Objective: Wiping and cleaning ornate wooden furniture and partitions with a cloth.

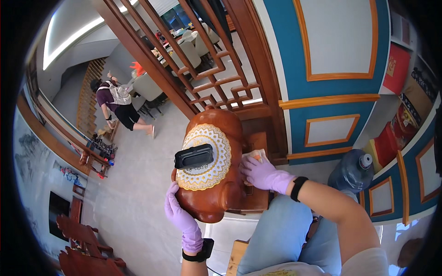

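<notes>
In front of me stands a reddish-brown polished wooden carving point(203, 207) with rounded bulges. A white and gold lace-patterned doily point(221, 165) lies on it, and a black plastic tray-like object point(194, 156) rests on the doily. My left hand point(178, 208), in a lilac glove, touches the carving's near left edge with its fingers; it holds no cloth. My right hand point(259, 172), gloved alike, presses a crumpled pale cloth with an orange patch point(259, 155) against the dark wooden stand point(260, 200) at the carving's right side.
A wooden lattice screen point(221, 82) rises behind the carving. A large blue water bottle point(350, 172) stands right of my knees, by teal cabinets point(328, 88). Carved wooden chairs point(81, 234) are at lower left. Another person point(114, 100) with a white backpack is farther off, upper left.
</notes>
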A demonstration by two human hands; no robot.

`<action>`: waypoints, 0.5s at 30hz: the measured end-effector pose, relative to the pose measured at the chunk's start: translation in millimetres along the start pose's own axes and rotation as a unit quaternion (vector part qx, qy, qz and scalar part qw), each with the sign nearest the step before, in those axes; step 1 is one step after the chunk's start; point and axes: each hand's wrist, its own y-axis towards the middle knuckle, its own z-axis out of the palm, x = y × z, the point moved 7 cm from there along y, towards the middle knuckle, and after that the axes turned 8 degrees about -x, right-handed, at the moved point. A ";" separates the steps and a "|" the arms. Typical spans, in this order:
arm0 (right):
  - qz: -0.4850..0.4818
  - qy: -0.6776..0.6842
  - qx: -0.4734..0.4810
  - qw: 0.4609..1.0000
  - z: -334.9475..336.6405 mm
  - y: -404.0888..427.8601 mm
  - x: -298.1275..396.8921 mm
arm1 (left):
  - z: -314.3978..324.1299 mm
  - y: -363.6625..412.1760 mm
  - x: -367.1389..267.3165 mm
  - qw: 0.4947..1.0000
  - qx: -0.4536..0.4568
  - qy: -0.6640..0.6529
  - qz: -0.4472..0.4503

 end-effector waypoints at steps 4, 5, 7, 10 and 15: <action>-0.005 -0.016 0.069 0.997 4.4 30.2 -4.1 | -2.0 1.2 4.3 0.999 0.004 -0.035 -0.006; -0.005 -0.016 0.064 0.998 5.4 34.7 -5.4 | -2.0 1.8 4.9 0.999 0.000 -0.039 -0.009; 0.002 -0.010 0.049 0.999 7.2 39.9 -4.2 | -3.2 1.1 4.9 1.000 -0.002 -0.025 -0.004; -0.009 -0.006 0.053 0.999 -1.0 33.8 -2.2 | -3.7 1.4 6.8 1.000 -0.001 -0.021 0.001; -0.034 -0.001 -0.055 0.998 -4.5 -2.7 2.7 | -1.2 1.0 6.2 1.000 0.008 -0.027 0.009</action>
